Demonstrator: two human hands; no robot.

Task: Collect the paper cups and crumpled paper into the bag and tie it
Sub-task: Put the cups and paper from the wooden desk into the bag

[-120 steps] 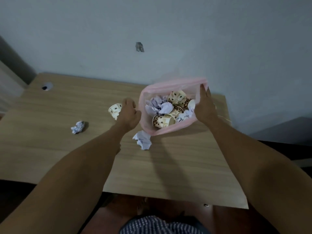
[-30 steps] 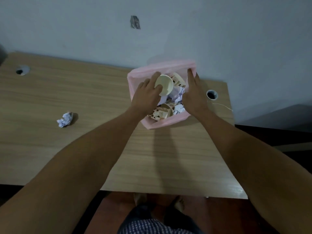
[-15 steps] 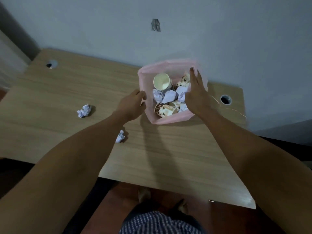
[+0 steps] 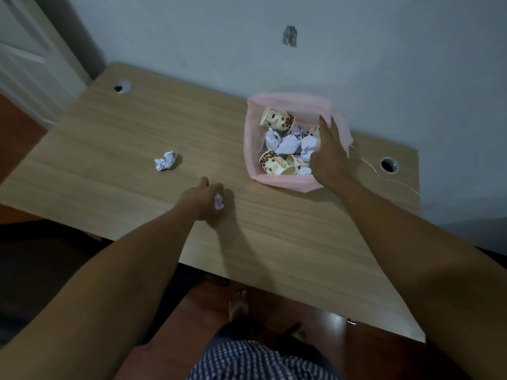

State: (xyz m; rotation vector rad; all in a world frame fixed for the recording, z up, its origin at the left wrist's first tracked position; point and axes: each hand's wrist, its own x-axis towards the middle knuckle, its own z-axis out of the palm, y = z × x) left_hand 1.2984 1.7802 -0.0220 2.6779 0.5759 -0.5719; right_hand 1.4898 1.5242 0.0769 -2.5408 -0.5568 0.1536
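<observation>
A pink plastic bag [image 4: 253, 138] stands open on the wooden table [image 4: 288, 237], holding several patterned paper cups [image 4: 277, 120] and crumpled papers [image 4: 288, 145]. My right hand [image 4: 327, 157] rests with straight fingers on the bag's right rim, keeping it open. My left hand [image 4: 201, 198] is down on the table to the left of the bag, its fingers curled round a small crumpled paper [image 4: 219, 201]. Another crumpled paper [image 4: 165, 161] lies further left on the table.
Two round cable holes sit in the table, one at the far left [image 4: 122, 86] and one at the far right [image 4: 389, 165]. The wall rises just behind the bag. A thin thread [image 4: 384, 178] trails beside the bag. My bare feet [image 4: 238, 304] show below the table edge.
My left hand dropped a cup into the bag, then moved down and left to the small crumpled paper and closed round it. My right hand stayed on the bag's rim.
</observation>
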